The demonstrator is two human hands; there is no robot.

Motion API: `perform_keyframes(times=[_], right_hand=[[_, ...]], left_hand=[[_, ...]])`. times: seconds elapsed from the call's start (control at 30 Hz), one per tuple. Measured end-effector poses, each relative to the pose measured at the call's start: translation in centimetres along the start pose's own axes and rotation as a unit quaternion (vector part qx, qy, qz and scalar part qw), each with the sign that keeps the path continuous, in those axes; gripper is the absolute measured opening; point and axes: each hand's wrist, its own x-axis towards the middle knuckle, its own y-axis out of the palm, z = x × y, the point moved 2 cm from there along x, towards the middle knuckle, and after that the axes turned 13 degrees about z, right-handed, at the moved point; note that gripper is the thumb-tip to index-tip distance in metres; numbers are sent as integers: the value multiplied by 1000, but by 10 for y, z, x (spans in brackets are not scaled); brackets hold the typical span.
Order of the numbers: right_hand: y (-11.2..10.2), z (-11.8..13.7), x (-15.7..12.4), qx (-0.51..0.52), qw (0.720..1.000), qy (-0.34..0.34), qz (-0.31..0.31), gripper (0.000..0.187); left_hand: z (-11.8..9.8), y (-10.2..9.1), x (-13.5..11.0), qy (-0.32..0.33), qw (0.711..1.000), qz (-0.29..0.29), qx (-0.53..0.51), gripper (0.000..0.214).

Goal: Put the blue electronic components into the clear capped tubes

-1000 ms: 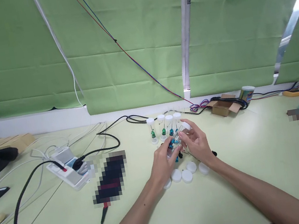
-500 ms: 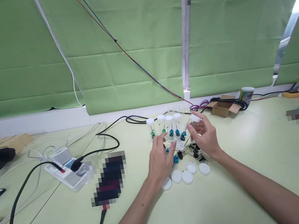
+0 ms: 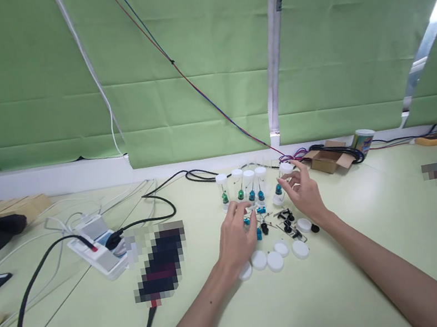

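Note:
Several clear vials with white caps (image 3: 242,184) stand in a row at the middle of the table, each with a green or blue part inside. My right hand (image 3: 308,197) lightly pinches the cap of one more vial (image 3: 282,181), which stands upright at the row's right end with a blue part in it. My left hand (image 3: 235,238) hovers low with its fingers apart, fingertips by loose blue parts (image 3: 254,223). Loose black parts (image 3: 285,220) lie between my hands. Several loose white caps (image 3: 275,259) lie near my left wrist.
A white power strip (image 3: 97,251) with black and white cables lies to the left, next to a blurred dark object (image 3: 160,259). A small cardboard box (image 3: 327,155), a cup (image 3: 361,139) and more cables line the back edge below green blinds.
My right hand carried the capped vial away from my left hand, moved it right and back, and set it upright at the row's right end. My left hand dropped toward the loose blue parts.

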Motion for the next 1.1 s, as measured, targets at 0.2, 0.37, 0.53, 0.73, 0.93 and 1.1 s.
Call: perform_keyframes(times=[0.2, 0.37, 0.53, 0.73, 0.93, 1.1], right_hand=[[11, -13, 3, 0, 999, -9, 52, 58], [18, -20, 4, -6, 996, -10, 83, 58], [21, -23, 5, 6, 996, -4, 86, 60], [25, -20, 3, 18, 994, 0, 108, 64], [25, -20, 1, 20, 992, 2, 123, 65], [24, -21, 1, 9, 992, 8, 128, 67]], left_hand=[[2, 3, 1, -7, 1000, 10, 3, 16], [2, 4, 0, -4, 1000, 9, 9, 17], [3, 3, -1, -4, 1000, 12, 12, 17], [5, 3, 0, -7, 999, 28, 15, 15], [7, 2, 1, -10, 999, 39, 19, 14], [9, 1, 1, -14, 999, 47, 17, 15]])
